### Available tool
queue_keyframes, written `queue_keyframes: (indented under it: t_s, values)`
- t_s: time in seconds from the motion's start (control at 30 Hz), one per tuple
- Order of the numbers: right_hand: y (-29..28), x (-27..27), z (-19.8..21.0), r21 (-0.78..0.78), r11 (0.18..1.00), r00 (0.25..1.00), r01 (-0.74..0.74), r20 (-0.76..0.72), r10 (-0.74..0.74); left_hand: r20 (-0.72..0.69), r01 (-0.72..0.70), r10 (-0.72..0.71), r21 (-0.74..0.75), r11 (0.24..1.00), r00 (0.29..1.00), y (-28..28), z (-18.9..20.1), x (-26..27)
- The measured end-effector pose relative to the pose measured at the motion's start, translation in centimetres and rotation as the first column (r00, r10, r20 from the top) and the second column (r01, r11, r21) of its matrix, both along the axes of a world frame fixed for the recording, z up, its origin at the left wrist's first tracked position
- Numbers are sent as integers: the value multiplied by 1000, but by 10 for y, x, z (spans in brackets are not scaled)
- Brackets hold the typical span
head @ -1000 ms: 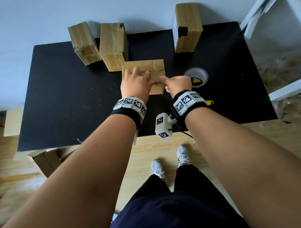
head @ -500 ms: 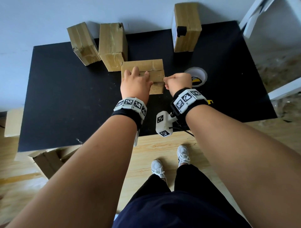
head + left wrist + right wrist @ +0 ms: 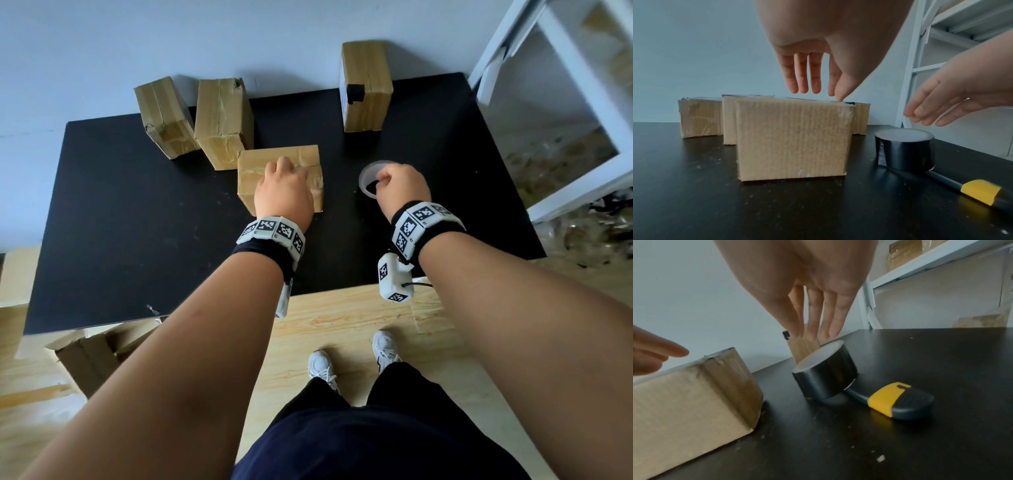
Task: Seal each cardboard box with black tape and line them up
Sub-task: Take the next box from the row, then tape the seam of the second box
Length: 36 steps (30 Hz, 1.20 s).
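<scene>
A cardboard box point(image 3: 278, 163) point(image 3: 793, 138) point(image 3: 690, 400) stands mid-table under my left hand point(image 3: 284, 192) point(image 3: 816, 87). The hand hovers open, and only its thumb tip touches the box's top edge. A roll of black tape point(image 3: 368, 178) point(image 3: 904, 151) point(image 3: 826, 376) lies flat to the right of the box. My right hand point(image 3: 400, 185) point(image 3: 813, 332) point(image 3: 929, 113) hangs just above the roll with straight fingers, holding nothing. Two boxes point(image 3: 164, 116) point(image 3: 222, 120) stand at the back left. A box with a black tape tab point(image 3: 364, 85) stands at the back right.
A yellow and black utility knife point(image 3: 894, 400) point(image 3: 980, 193) lies against the tape roll's near side. The black table point(image 3: 137, 240) ends at a wooden floor point(image 3: 342, 322). A white shelf frame point(image 3: 561, 68) rises at the right. Open cardboard point(image 3: 89, 356) lies under the table's left corner.
My right hand left the box's right end and moved right, over the tape roll, and its fingers straightened. My left hand stayed at the box. The head view shifted.
</scene>
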State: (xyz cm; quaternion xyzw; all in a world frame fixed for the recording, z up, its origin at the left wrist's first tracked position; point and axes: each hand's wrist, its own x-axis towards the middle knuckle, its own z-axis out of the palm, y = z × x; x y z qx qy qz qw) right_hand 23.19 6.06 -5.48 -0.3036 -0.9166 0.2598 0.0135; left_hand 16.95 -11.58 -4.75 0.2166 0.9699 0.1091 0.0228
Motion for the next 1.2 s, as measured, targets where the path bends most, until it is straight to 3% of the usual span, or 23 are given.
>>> queue_keyframes:
  t_s: [0.2, 0.33, 0.57, 0.73, 0.83, 0.9, 1.0, 1.13, 1.2]
  values:
    - [30, 6, -7, 53, 991, 980, -122, 164, 112, 53, 24, -24, 14, 1000, 998, 41, 2, 16]
    - [48, -2, -13, -18, 970, 920, -244, 312, 237, 79, 16, -17, 25, 1000, 997, 64, -4, 26]
    - [59, -3, -29, 84, 857, 840, -508, 271, 471, 94, -18, 21, -26, 999, 995, 85, -16, 39]
    - [62, -4, -25, 42, 848, 814, -529, 307, 492, 125, -95, 98, -29, 995, 987, 90, -19, 45]
    - [63, -15, -14, -12, 865, 770, -502, 449, 454, 154, -132, 136, -34, 991, 979, 91, -18, 43]
    - [65, -16, -7, -32, 868, 777, -495, 431, 459, 179, -164, 166, -27, 986, 970, 92, -16, 40]
    - [72, -12, 1, 44, 848, 825, -528, 262, 500, 191, -184, 185, -20, 983, 964, 96, -11, 37]
    - [75, -14, 18, 1, 849, 824, -528, 241, 513, 193, -219, 215, 0, 976, 957, 106, 1, 34]
    - [76, -12, 22, -20, 855, 843, -518, 156, 514, 212, -241, 236, -4, 971, 948, 110, 6, 31]
